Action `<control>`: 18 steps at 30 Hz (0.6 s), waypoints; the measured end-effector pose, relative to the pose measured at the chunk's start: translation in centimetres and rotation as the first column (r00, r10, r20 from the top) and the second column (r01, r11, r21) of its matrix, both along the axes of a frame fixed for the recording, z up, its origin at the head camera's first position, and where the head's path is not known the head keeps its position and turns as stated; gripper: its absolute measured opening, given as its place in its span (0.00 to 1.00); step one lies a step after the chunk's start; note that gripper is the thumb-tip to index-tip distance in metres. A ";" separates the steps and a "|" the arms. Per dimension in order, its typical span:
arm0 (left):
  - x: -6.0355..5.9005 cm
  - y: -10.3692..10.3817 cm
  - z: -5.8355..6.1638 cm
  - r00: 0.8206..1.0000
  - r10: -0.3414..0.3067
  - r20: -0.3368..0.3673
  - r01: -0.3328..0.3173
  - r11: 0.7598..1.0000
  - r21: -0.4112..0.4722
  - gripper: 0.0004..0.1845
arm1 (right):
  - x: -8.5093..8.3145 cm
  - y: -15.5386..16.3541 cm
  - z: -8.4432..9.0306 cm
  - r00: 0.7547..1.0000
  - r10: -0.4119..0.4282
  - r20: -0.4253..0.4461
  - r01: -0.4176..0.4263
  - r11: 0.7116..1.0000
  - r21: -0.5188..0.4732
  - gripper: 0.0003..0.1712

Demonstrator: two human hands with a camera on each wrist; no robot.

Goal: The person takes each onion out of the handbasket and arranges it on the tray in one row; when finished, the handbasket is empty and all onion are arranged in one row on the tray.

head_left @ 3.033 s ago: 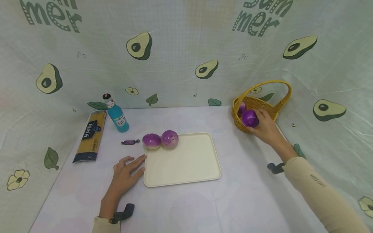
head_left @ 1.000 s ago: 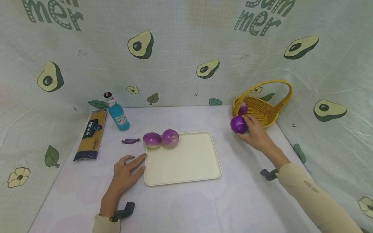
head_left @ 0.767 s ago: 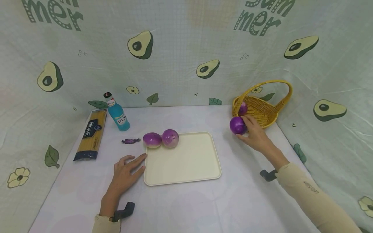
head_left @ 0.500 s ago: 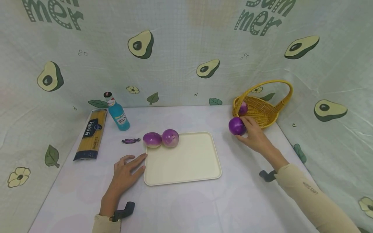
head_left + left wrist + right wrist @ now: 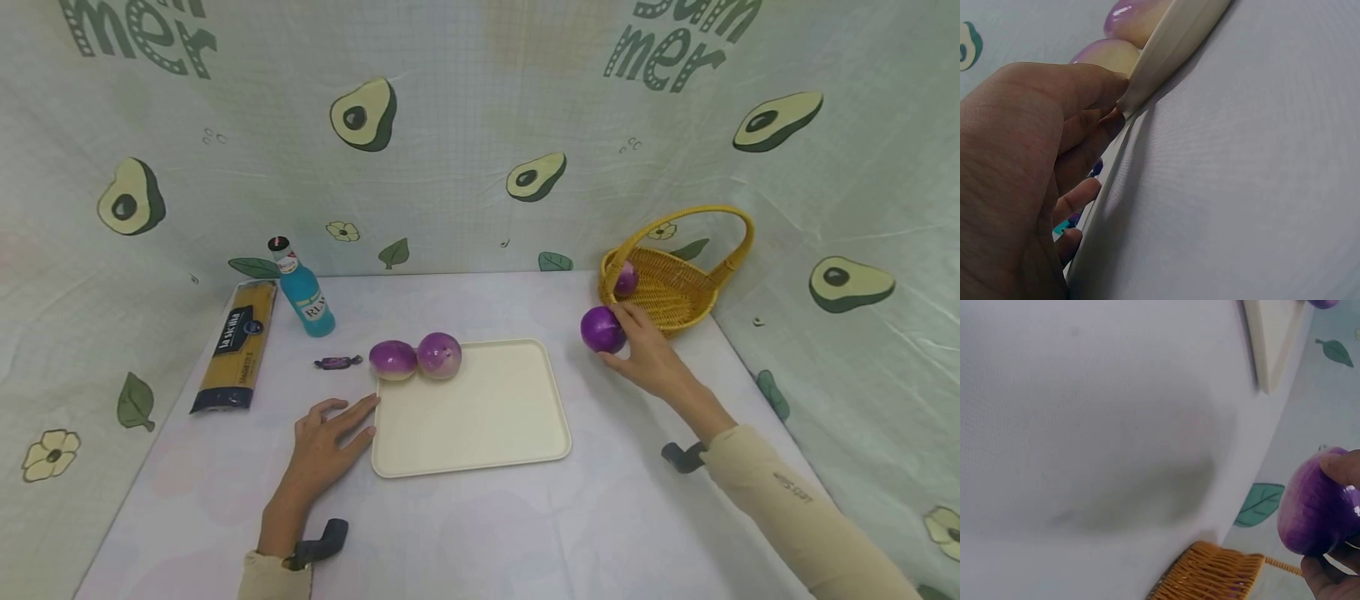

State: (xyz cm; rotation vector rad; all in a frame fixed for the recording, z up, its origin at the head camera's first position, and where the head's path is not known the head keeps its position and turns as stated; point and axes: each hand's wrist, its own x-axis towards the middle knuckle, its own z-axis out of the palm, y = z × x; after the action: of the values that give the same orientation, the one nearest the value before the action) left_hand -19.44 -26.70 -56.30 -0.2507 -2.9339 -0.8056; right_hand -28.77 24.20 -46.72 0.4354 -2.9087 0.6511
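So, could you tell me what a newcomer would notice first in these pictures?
Probably the round purple onion in the right hand, held between the yellow wicker basket and the cream rectangular tray. Next, two purple-white onions at the tray's far left corner, with the left hand touching its left edge.

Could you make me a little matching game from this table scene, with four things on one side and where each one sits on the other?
Things:
1. purple onion
2. blue bottle
3. wrapped candy
4. left hand

Places:
A. against the tray's left edge
B. beside the pasta packet
C. held in the right hand, near the basket
D. on the table, left of the two onions on the tray

Pairs: 1-C, 2-B, 3-D, 4-A
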 end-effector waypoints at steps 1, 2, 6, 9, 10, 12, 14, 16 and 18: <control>0.0 0.0 0.0 1.000 0.001 0.003 -0.001 1.000 -0.003 0.28 | 0.0 0.0 -0.1 1.000 0.002 -0.003 -0.002 1.000 0.001 0.50; 0.0 0.0 -0.1 1.000 0.002 0.005 -0.002 1.000 -0.006 0.28 | 0.0 -0.1 -0.1 1.000 0.005 -0.005 -0.005 1.000 0.001 0.50; 0.0 0.0 -0.1 1.000 0.006 0.013 -0.005 1.000 -0.009 0.28 | 0.1 -0.3 -0.2 1.000 0.013 -0.005 -0.013 1.000 -0.001 0.51; 0.0 0.0 0.1 1.000 0.005 0.017 -0.005 1.000 -0.010 0.28 | 0.1 -0.5 -0.3 1.000 0.014 -0.001 -0.014 1.000 -0.003 0.51; 0.0 0.0 0.2 1.000 0.005 0.019 -0.005 1.000 -0.010 0.28 | 0.1 -0.5 -0.3 1.000 0.014 -0.002 -0.014 1.000 -0.002 0.51; 0.0 0.1 0.3 1.000 0.007 0.023 -0.006 1.000 -0.012 0.28 | 0.1 -0.6 -0.4 1.000 0.018 -0.008 -0.018 1.000 -0.004 0.51; 0.0 0.1 0.3 1.000 0.007 0.025 -0.007 1.000 -0.011 0.28 | 0.1 -0.8 -0.4 1.000 0.022 -0.014 -0.022 1.000 -0.008 0.50; 0.1 0.1 0.3 1.000 0.007 0.026 -0.007 1.000 -0.008 0.28 | 0.1 -1.0 -0.4 0.999 0.027 -0.019 -0.027 1.000 -0.012 0.50; 0.1 0.1 0.3 1.000 0.006 0.024 -0.005 1.000 -0.006 0.28 | 0.1 -1.2 -0.4 0.999 0.030 -0.016 -0.030 0.999 -0.016 0.50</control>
State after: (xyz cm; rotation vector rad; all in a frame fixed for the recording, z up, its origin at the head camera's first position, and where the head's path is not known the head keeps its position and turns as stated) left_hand -19.37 -26.55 -55.96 -0.2351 -2.9579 -0.8047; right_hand -28.63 22.97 -47.08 0.4813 -2.8855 0.6713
